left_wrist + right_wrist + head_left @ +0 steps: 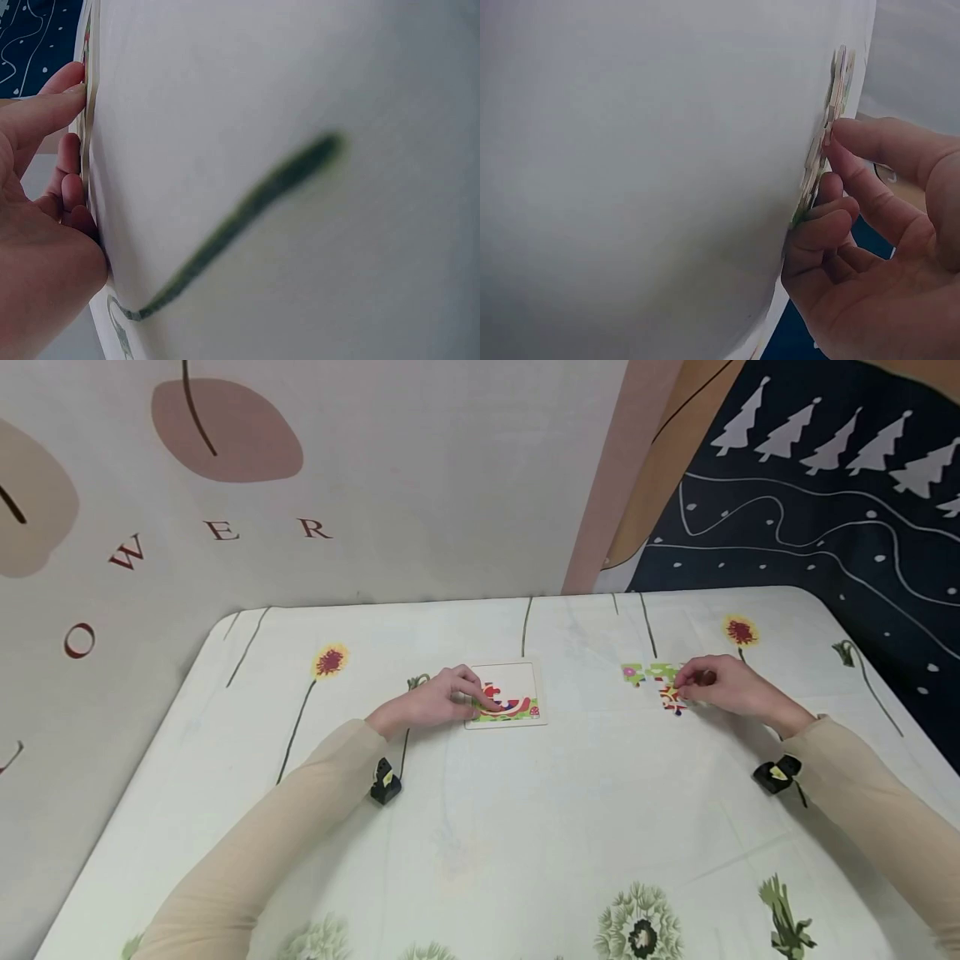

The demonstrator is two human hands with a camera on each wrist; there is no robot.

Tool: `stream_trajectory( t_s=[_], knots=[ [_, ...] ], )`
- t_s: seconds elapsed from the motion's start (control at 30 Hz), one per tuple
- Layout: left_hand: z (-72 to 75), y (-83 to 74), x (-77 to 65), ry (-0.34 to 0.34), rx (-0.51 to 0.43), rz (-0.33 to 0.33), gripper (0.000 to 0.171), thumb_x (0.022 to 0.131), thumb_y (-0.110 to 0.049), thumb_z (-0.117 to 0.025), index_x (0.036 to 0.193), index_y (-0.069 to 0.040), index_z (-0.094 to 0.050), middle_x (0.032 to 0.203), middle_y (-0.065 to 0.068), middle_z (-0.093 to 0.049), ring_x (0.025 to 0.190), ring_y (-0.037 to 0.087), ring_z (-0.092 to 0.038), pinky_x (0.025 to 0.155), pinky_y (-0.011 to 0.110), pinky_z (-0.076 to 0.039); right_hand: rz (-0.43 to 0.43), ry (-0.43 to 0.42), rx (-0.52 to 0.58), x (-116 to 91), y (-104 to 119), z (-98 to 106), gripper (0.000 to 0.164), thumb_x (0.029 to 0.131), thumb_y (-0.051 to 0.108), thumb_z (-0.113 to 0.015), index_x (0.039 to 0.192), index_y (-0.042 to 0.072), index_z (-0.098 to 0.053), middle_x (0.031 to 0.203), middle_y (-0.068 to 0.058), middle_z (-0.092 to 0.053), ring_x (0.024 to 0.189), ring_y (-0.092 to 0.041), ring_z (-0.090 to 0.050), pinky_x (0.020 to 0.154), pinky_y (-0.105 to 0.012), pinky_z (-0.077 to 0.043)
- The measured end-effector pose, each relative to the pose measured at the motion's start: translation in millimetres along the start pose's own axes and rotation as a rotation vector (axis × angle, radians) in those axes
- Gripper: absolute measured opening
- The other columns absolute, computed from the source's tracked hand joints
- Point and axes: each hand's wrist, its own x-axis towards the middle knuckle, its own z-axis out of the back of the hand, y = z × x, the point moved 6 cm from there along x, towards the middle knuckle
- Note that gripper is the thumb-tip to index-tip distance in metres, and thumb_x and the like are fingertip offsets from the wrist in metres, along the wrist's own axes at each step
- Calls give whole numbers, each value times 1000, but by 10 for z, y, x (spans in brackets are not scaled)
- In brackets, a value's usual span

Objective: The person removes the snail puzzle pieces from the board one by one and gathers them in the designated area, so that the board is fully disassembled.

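A square puzzle tray (510,675) lies on the table, its lower part filled with joined picture pieces (517,708) and its upper part bare. My left hand (441,697) is over the tray's left side, with a finger stretched onto the pieces. In the left wrist view, its fingertips (69,75) meet the tray's edge. To the right lie loose jigsaw pieces: a green one with a pink flower (632,672), more green ones (662,671), and a red and yellow one (669,695). My right hand (727,687) pinches a jigsaw piece (828,135) there between thumb and index finger.
A white cloth with printed flowers covers the table (480,827). Behind it hangs a pale printed curtain (450,485), with a dark tree-patterned cloth (810,518) at the right. A small black camera (386,783) sits at the left wrist, another camera (777,774) at the right.
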Motion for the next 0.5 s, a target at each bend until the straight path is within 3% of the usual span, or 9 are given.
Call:
stream_trajectory(
  t_s=[0.5],
  knots=[
    [-8, 5, -2, 3, -11, 5, 25, 94, -8, -62, 115, -10, -75, 126, 11, -51, 128, 32, -36, 111, 58, -27, 1, 2, -42, 18, 57, -22, 17, 91, 12, -67, 103, 1, -67, 94, -10, -61, 81, -20, -46, 67, -30, -37]
  ],
)
